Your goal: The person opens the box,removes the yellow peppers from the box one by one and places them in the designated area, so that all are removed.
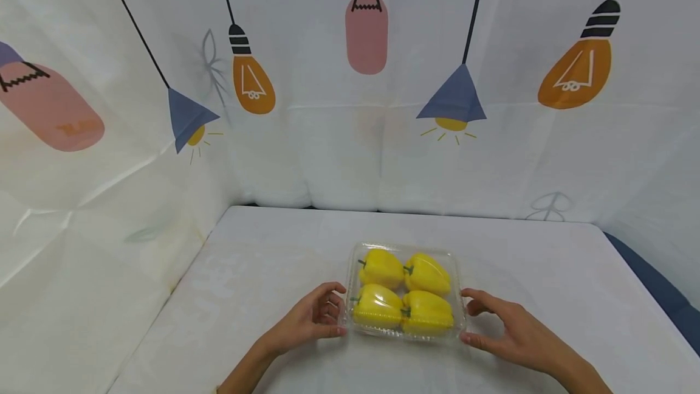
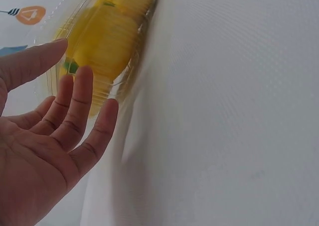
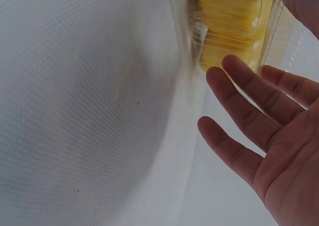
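Observation:
A clear plastic clamshell box (image 1: 383,332) lies flat on the table with its lid down. Inside it are several yellow bell peppers (image 1: 381,269) with green stems, arranged in two rows. At the box's left side is my left hand (image 1: 314,316), fingers loosely bent and thumb apart. My right hand (image 1: 511,332) stands at the right side in a similar pose, thumb and fingers spread. Both wrist views show the fingertips close to the box wall, with neither hand wrapped round it. Whether any fingertip touches the plastic, I cannot tell.
A white-covered table (image 1: 273,248) spreads beneath the box. White curtains (image 1: 328,151) printed with hanging lamps and bulbs stand behind and to the left. Something dark blue (image 1: 651,278) shows beyond the table's right edge.

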Demonstrator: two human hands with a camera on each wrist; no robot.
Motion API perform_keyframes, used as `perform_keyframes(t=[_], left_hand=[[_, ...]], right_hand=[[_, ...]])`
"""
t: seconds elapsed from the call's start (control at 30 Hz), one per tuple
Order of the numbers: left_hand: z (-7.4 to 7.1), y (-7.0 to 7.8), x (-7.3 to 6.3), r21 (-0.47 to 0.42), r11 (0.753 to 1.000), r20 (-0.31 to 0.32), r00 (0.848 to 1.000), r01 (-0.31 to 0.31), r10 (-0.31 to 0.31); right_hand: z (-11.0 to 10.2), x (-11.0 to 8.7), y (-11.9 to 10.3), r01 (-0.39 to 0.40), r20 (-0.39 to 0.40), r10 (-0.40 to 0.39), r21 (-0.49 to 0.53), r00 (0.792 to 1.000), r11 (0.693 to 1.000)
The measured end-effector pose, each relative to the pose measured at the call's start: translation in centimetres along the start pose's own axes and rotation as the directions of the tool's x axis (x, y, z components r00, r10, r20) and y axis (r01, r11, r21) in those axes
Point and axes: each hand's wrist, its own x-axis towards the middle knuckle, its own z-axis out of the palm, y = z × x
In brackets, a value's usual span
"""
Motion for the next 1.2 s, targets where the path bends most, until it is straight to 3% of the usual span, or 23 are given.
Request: perform_keyframes(t=[0.9,1.2], left_hand=[[0.04,-0.13,0.34,-0.169,0.984,0.026,0.998,0.059,-0.056],[0.06,-0.15,0.30,-0.227,0.967,0.000,0.993,0.112,-0.115]], right_hand=[[0.18,-0.15,0.32,0.029,0.015,-0.031,0.097,0.999,0.995],[0.17,-0.29,0.26,0.043,0.011,-0.045,0.110,0.999,0.993]])
